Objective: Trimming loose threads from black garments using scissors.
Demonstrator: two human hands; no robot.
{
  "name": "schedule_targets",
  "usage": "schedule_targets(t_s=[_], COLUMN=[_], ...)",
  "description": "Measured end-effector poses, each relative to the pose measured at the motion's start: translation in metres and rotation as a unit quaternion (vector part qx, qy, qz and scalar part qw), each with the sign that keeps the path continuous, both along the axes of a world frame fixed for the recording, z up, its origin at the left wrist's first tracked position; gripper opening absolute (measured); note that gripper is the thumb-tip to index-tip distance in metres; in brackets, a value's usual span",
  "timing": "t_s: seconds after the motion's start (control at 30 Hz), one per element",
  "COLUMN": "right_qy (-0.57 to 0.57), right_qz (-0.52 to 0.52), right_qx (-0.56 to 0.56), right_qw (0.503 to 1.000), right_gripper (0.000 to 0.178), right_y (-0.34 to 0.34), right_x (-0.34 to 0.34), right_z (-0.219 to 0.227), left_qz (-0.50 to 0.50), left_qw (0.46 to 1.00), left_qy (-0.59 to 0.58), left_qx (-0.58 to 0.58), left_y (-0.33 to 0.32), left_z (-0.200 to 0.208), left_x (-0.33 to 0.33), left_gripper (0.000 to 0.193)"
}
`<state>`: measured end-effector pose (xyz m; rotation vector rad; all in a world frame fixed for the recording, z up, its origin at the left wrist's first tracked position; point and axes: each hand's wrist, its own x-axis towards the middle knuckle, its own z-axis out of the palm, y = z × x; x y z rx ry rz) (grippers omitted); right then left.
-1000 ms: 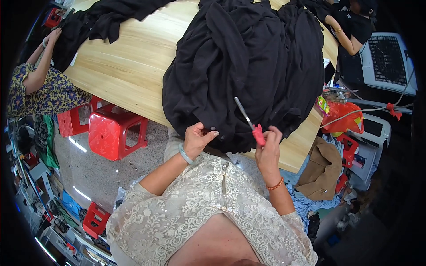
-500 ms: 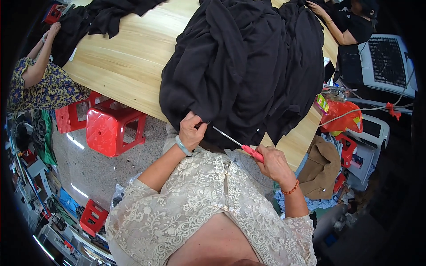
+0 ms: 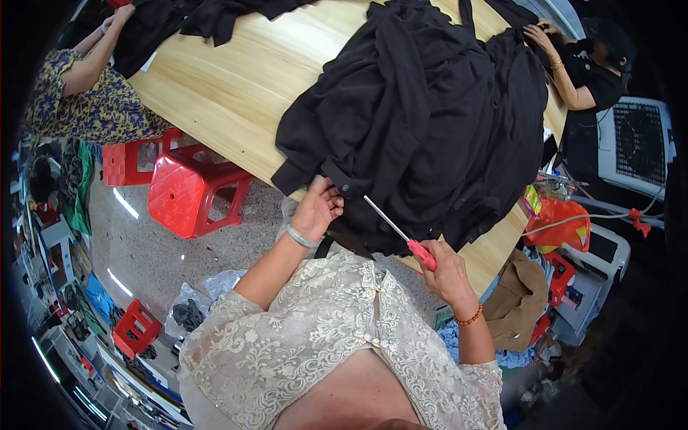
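Observation:
A large heap of black garments (image 3: 430, 122) lies on the table in front of me. At its near left edge a cuff (image 3: 346, 188) with a round dark button lies spread out. My left hand (image 3: 317, 210) is right beside the cuff, fingers loosely curled and apart, the index fingertip at the cloth's edge. My right hand (image 3: 446, 272) is closed round the red handle of a screwdriver (image 3: 390, 223). Its slim metal shaft points up and left, with the tip over the black cloth near the button. Whether the tip touches the cloth I cannot tell.
The wooden table (image 3: 236, 86) stretches to the far left. One person (image 3: 93, 93) works at left, another (image 3: 588, 72) at far right, both by black cloth. Red stools (image 3: 179, 193) stand at left. A red plastic bag (image 3: 559, 222) and brown cloth (image 3: 516, 301) lie at right.
My left hand has loosened its pinch on the black cloth, and the cuff with its button now shows. My right hand still holds the screwdriver. The whole view has shifted slightly.

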<state>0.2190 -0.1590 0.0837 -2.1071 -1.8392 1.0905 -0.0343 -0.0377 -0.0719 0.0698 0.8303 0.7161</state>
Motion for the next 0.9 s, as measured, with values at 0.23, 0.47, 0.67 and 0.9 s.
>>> schedule_targets(t_s=[0.23,0.47,0.67,0.9], right_qy=[-0.004,-0.003,0.003,-0.02], right_qz=[0.04,0.07,0.09,0.084], right_qx=[0.016,0.036,0.04,0.058], right_qw=[0.999,0.997,0.995,0.995], right_gripper=[0.028,0.028,0.028,0.028], right_y=[0.018,0.032,0.045,0.043], right_x=[-0.01,-0.016,-0.021,-0.022], right_z=[-0.006,-0.007,-0.008,-0.009], left_qz=[0.041,0.101,0.039,0.041], left_qw=[0.987,0.975,0.965,0.971], left_qy=[0.006,-0.004,0.046,0.063], left_qx=[-0.158,-0.196,-0.255,-0.228], left_y=[0.029,0.05,0.068,0.069], left_z=[-0.036,-0.048,-0.054,-0.088], left_x=[-0.011,-0.018,0.0,0.004], left_gripper=[0.055,0.04,0.035,0.016])
